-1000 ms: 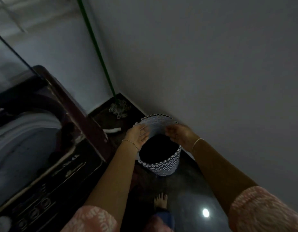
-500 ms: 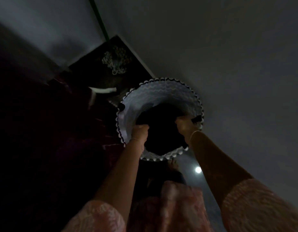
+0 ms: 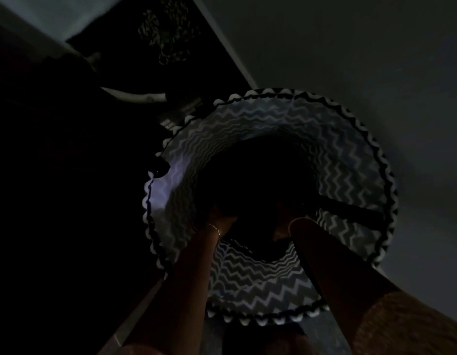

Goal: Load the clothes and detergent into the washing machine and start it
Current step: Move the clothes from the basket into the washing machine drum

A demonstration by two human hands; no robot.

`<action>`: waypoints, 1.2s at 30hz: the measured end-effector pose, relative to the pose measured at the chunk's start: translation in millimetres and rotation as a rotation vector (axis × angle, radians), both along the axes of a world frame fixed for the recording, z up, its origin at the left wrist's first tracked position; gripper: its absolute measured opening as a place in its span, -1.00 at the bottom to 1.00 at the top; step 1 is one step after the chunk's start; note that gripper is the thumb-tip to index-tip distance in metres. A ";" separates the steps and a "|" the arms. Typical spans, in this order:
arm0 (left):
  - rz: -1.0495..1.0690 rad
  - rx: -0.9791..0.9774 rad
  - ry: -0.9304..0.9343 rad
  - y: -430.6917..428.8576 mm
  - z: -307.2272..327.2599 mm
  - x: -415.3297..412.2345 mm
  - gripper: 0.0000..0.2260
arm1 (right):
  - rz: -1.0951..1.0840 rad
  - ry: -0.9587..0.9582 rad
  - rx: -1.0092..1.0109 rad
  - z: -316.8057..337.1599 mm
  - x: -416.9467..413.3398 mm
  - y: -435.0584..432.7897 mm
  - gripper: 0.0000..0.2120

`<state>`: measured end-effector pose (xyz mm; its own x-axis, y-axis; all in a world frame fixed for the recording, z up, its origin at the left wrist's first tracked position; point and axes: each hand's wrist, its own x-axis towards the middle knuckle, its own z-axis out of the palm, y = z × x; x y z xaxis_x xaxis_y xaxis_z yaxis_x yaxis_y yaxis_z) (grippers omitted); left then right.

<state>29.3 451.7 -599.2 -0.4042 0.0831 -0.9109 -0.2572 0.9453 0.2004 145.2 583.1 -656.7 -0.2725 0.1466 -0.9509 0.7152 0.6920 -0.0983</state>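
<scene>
Dim grey wall and dark floor frame a zigzag-patterned laundry basket (image 3: 350, 175), seen from directly above as both arms reach down into it. From my remote seat, I see the left hand (image 3: 221, 217) and the right hand (image 3: 284, 221) sunk past the rim, each pressed into the dark heap of clothes (image 3: 258, 180) lying at the bottom between and just beyond them. Whether the fingers have closed on fabric I cannot tell; the light is too poor. A thin bracelet (image 3: 214, 228) shows at the left wrist. The washing machine is lost in the blackness off to the left of the left arm.

I judge the risks plain. Lifting blind could leave garments behind in the shadowed bottom. A strap (image 3: 350, 210) lying just beyond the right hand might snag the load. The soft-looking basket may tip or rise with the bundle if fabric catches its wall.
</scene>
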 end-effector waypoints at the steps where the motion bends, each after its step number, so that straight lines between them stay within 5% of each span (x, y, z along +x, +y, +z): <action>1: -0.055 -0.030 -0.029 -1.7 -2.8 2.0 -0.52 | 0.035 0.023 0.010 -2.8 3.0 -0.5 -0.02; 6: 0.034 0.012 -0.009 -10.6 -3.9 -1.4 -0.58 | 0.097 0.153 0.050 8.8 -3.2 -2.1 -0.47; 13: 0.377 0.294 0.025 9.9 27.9 -18.8 -0.87 | 0.073 0.293 0.226 63.8 -40.6 21.4 -0.64; 15: 0.381 0.296 0.092 16.2 47.4 -23.4 -0.76 | -0.120 0.373 0.176 77.4 -45.0 27.3 -0.62; 18: 0.394 0.250 0.246 19.5 80.1 -27.5 -0.92 | -0.496 0.508 0.048 103.9 -46.3 29.4 -0.68; 26: 0.663 0.462 0.110 29.1 184.1 -32.2 -0.89 | -1.442 0.544 -0.273 197.1 -20.3 20.2 -0.83; 27: 0.687 0.485 0.102 29.0 197.9 -29.2 -0.98 | -1.491 0.539 -0.332 208.5 -16.7 18.6 -0.79; 31: 0.712 0.486 0.038 24.3 248.7 -17.0 -0.74 | -1.554 0.570 -0.398 246.5 -8.2 19.6 -0.61; 36: 0.623 0.479 -0.023 13.9 322.4 -14.8 -0.89 | -1.519 0.683 -0.398 320.6 -10.5 20.8 -0.72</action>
<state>14.5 465.6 -276.8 -0.4870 0.2333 -0.8417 -0.7205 0.4373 0.5381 134.8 603.9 -336.0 -0.4640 0.4391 -0.7693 0.4163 -0.6585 -0.6270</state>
